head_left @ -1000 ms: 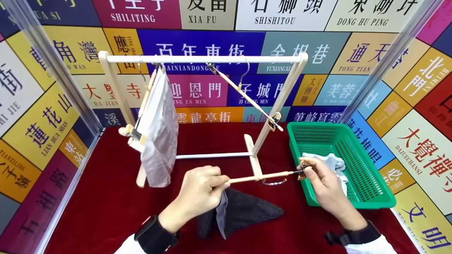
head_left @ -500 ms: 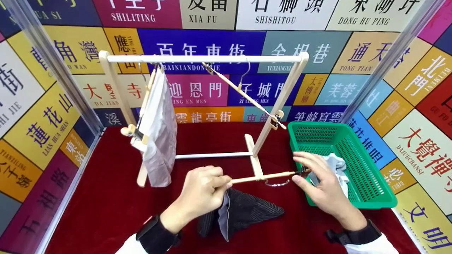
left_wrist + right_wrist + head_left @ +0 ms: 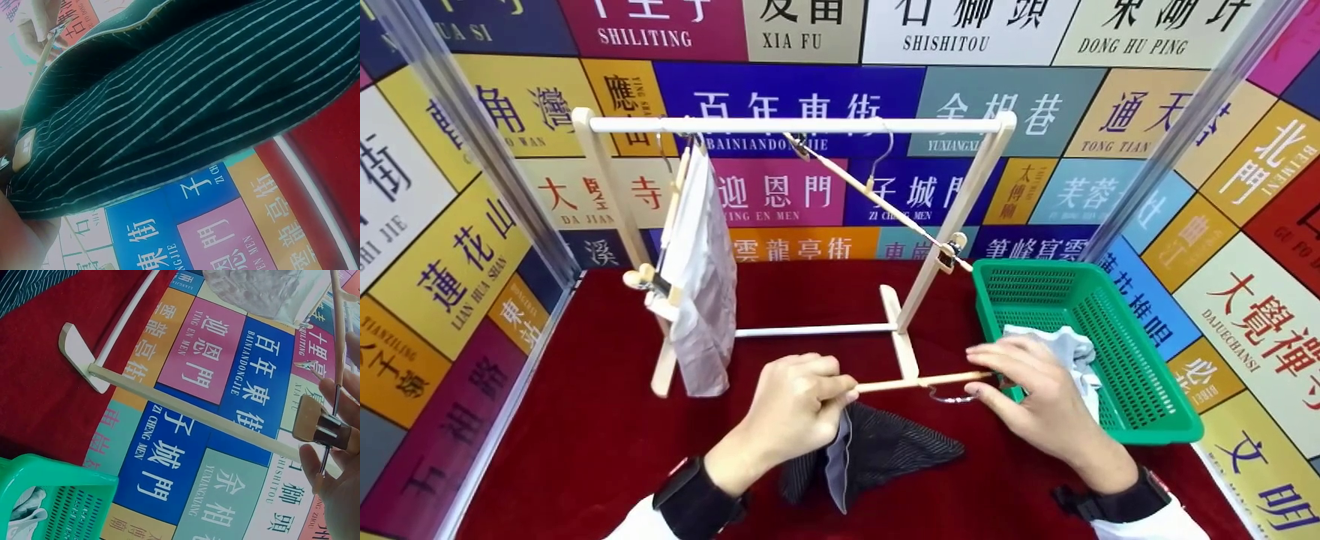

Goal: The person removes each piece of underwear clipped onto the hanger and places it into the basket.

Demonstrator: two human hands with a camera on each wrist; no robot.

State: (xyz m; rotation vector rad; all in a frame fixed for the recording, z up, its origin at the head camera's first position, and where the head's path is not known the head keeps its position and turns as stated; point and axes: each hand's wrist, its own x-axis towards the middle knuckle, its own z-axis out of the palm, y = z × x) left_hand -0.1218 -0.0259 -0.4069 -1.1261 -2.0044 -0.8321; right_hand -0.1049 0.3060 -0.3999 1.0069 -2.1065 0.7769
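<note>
A wooden clip hanger (image 3: 921,382) lies level before me, its metal hook (image 3: 956,400) pointing toward me. My left hand (image 3: 799,409) pinches its left end, where a wooden clip (image 3: 24,151) meets a dark cloth with white stripes (image 3: 896,450). The cloth hangs down below that hand. At the hanger's other end my right hand (image 3: 1039,401) has thumb and fingers spread around the right clip (image 3: 306,417), as the right wrist view shows. In the head view this clip is mostly hidden by the hand.
A wooden rack (image 3: 802,126) stands behind, carrying a hanger with pale cloth (image 3: 705,292) and a bare clip hanger (image 3: 885,202). A green basket (image 3: 1140,360) with light garments (image 3: 1069,352) is at the right. Dark red fabric (image 3: 607,450) covers the table.
My right hand has loosened from the clip, its fingers spreading and shifting slightly left along the hanger. My left hand keeps its grip, moving a little right.
</note>
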